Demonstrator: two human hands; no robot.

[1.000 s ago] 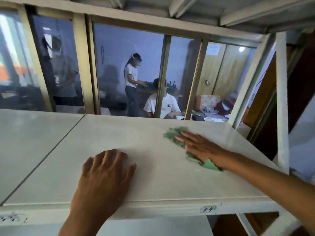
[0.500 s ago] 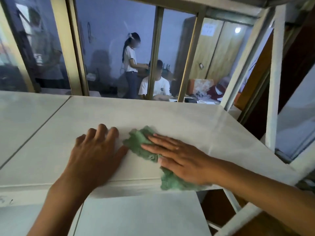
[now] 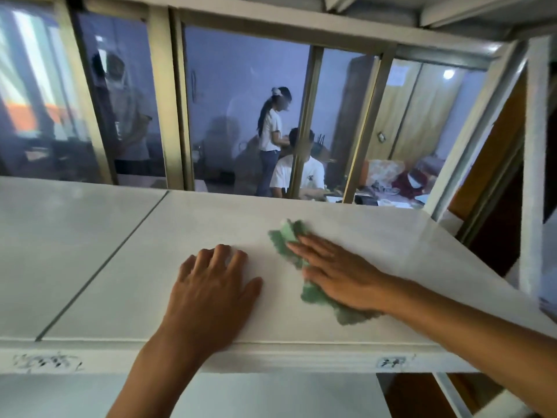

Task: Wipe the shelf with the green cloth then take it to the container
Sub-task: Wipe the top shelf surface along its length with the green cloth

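Observation:
A crumpled green cloth [image 3: 284, 241] lies on the white shelf board [image 3: 187, 224], right of centre. My right hand [image 3: 337, 271] presses flat on top of it, fingers straight and pointing left and away; cloth shows beyond the fingertips and under the wrist [image 3: 351, 315]. My left hand [image 3: 211, 288] rests palm down on the bare shelf just left of the cloth, fingers slightly curled, not touching it. No container is in view.
A seam [image 3: 102, 270] splits the shelf into two boards. White uprights [image 3: 535, 164] stand at the right end, and another shelf [image 3: 301, 25] hangs overhead. Behind the shelf is a glass partition [image 3: 241, 116] with people in the room beyond. A lower shelf [image 3: 271, 393] lies below.
My right hand slid the cloth left toward the front edge and my left hand, then pushed it back away and to the right. My left hand stayed on the shelf.

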